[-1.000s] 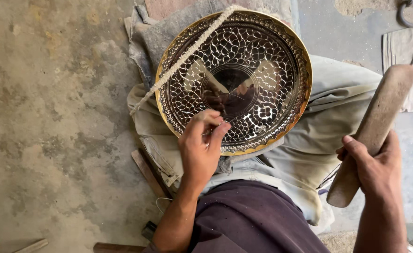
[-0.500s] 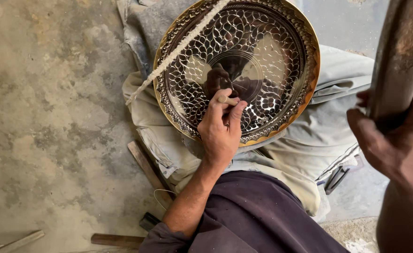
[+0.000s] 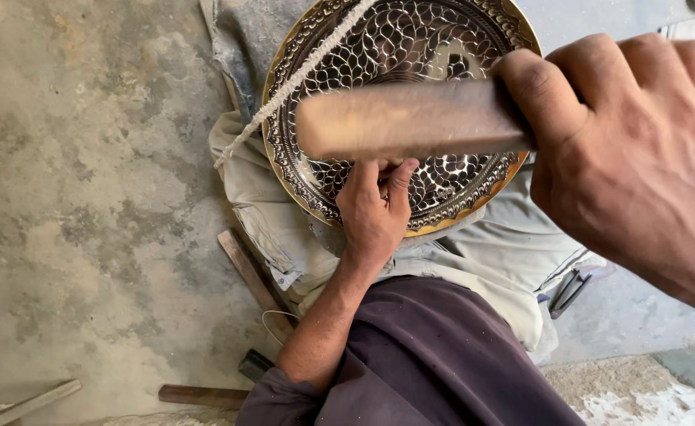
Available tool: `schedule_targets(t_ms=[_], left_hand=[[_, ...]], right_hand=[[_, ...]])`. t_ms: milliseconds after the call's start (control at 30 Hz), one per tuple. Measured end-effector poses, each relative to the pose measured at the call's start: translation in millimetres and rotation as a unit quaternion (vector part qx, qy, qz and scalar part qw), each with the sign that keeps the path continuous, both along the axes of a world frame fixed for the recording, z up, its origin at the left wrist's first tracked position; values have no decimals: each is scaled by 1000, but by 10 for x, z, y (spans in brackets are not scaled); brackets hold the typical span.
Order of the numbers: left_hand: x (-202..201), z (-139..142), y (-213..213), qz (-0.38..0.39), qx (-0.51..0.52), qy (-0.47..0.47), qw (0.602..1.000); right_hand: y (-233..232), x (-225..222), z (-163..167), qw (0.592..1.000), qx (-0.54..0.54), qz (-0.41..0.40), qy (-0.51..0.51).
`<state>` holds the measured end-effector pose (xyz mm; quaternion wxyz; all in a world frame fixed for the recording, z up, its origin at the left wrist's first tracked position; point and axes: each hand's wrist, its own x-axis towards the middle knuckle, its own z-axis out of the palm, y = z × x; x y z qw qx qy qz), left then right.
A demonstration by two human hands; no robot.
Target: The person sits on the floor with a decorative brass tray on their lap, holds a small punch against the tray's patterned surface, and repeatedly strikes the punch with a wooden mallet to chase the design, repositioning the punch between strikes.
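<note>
A round brass plate (image 3: 310, 188) with dense engraved scale patterns rests on my cloth-covered lap. A twisted white cord (image 3: 300, 75) lies diagonally across its upper left. My left hand (image 3: 375, 213) sits on the plate's near rim with its fingers pinched upward around a small dark punch. The punch's tip is hidden behind the wooden block. My right hand (image 3: 627, 150), large and close to the camera, grips that thick wooden mallet block (image 3: 411, 118). The block lies level above the plate, right over my left fingers.
A grey-beige cloth (image 3: 280, 229) lies under the plate. On the concrete floor at left are wooden sticks (image 3: 251, 272) (image 3: 198, 394) (image 3: 28, 404) and a small dark hammer head (image 3: 254, 364). A metal tool (image 3: 568, 290) lies at right by my leg.
My right hand has swung the wooden block from low at the right, up, then across to above the plate and my left fingers. My left hand has stayed pinched on the plate.
</note>
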<state>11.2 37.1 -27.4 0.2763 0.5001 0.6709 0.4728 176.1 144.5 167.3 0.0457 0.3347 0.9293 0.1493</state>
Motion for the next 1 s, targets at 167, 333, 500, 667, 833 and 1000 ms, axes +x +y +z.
schedule_targets(t_ms=[167,333,500,667,833,1000], left_hand=[[-107,21,15,-55,41,19,997],[-271,61,143,-151,51,16,987],[-279,112,207,-160,38,55,985],[-287,126,182,-167,35,71,983],[-286,81,181,-174,17,72,982],[-302,65,176,-178,29,75,981]], right_hand=[[-31,342,-205,999,-27,0,24],[13,741,-584,963,-151,-104,200],[15,877,-860,903,-248,-135,325],[12,870,-920,956,-157,-113,220],[37,642,-786,885,-270,-144,351],[119,482,-605,952,-197,-100,213]])
